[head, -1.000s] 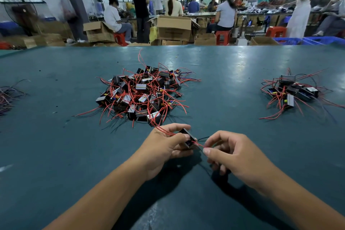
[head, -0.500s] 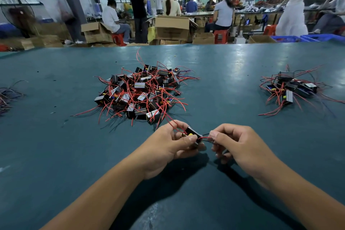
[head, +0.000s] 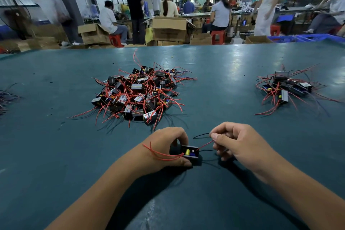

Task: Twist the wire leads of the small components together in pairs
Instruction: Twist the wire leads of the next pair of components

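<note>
Now the left hand [head: 164,147] is gripping a small black component [head: 190,153] between curled fingers and thumb, low over the table [head: 56,155], with red leads [head: 160,153] trailing back across its knuckles. Just beside it, the right hand [head: 240,144] is pinching a red lead [head: 205,144] between thumb and forefinger; two black leads [head: 200,135] are arching past those fingertips.

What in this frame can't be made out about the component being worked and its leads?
- Head view: the right hand curls over the ends of the red lead, so any twist is hidden.
- The left hand covers the component's left side.
- The bundle is cut off by the left edge.
</note>
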Tool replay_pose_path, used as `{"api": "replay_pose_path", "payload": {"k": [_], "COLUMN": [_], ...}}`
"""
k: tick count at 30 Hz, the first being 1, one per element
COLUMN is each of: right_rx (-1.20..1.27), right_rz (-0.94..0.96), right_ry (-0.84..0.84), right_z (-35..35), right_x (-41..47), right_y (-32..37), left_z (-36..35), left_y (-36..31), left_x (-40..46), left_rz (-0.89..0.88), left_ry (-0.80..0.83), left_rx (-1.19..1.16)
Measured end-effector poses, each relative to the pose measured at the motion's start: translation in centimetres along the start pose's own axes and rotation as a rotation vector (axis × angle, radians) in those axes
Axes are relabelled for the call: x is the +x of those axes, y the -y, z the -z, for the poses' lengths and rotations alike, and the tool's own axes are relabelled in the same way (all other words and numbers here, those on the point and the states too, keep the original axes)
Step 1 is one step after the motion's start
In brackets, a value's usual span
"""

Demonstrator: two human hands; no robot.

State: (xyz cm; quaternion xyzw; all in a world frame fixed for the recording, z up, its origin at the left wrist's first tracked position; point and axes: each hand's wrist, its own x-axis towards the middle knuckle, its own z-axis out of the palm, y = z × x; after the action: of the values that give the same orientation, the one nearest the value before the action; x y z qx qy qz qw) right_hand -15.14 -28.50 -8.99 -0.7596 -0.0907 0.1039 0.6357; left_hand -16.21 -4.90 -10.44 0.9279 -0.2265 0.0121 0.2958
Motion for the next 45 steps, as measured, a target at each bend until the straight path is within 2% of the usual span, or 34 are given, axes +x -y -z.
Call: {"api": "replay_pose_path", "payload": {"k": [2, 4, 7, 11, 14, 16, 20, 26, 29, 34, 36, 39, 42, 45], "right_rx": [-0.005, 0.003, 0.001, -0.02, -0.035, -0.042, -0.067, -0.118, -0.122, -0.128, -0.125, -0.125, -0.132, -0.129], "right_rz": [-0.016, -0.03, -0.035, -0.033, -0.027, -0.022, -0.017, -0.005, -0.005, -0.012, -0.015, -0.019, -0.017, -0.008], "right_ry": [-0.002, -0.013, -0.023, -0.014, -0.01, -0.006, 0.003, 0.014, 0.014, 0.01, 0.009, 0.007, 0.009, 0.006], "right_z": [0.0, 0.1, 0.1, 0.0, 0.0, -0.1, -0.2, -0.4, -0.4, -0.3, -0.3, -0.4, -0.4, -0.4], "right_x": [0.1, 0.1, 0.2, 0.2, 0.2, 0.2, 0.2, 0.2, 0.2, 0.2, 0.2, 0.1, 0.1, 0.1], "right_y": [0.0, 0.0, 0.0, -0.1, -0.2, -0.2, -0.3, -0.4, -0.4, -0.3, -0.3, -0.3, -0.2, -0.2], "left_z": [1.0, 2.7, 4.8, 5.1, 4.6, 4.1, 3.3, 3.4, 3.5, 4.3, 4.6, 4.6, 4.6, 4.8], "left_y": [0.8, 1.9, 3.4, 4.0, 4.3, 4.9, 6.1, 5.8, 5.3, 3.2, 2.5, 2.0, 1.5, 1.4], "left_x": [-0.5, -0.9, -1.4, -1.2, -0.7, -0.5, 0.2, 0.8, 0.7, 0.3, -0.1, -0.5, -0.4, -0.5], "left_rz": [0.012, 0.042, 0.079, 0.135, 0.188, 0.221, 0.33, 0.343, 0.273, 0.247, 0.184, 0.125, 0.077, -0.025], "left_ry": [0.089, 0.044, -0.158, -0.552, -0.698, -0.689, -0.512, -0.531, -0.612, -0.868, -0.908, -0.866, -0.878, -0.984], "left_rx": [-0.077, -0.104, -0.017, -0.003, 0.043, 0.086, 0.236, 0.402, 0.22, -0.22, -0.116, 0.224, 0.217, 0.143]}}
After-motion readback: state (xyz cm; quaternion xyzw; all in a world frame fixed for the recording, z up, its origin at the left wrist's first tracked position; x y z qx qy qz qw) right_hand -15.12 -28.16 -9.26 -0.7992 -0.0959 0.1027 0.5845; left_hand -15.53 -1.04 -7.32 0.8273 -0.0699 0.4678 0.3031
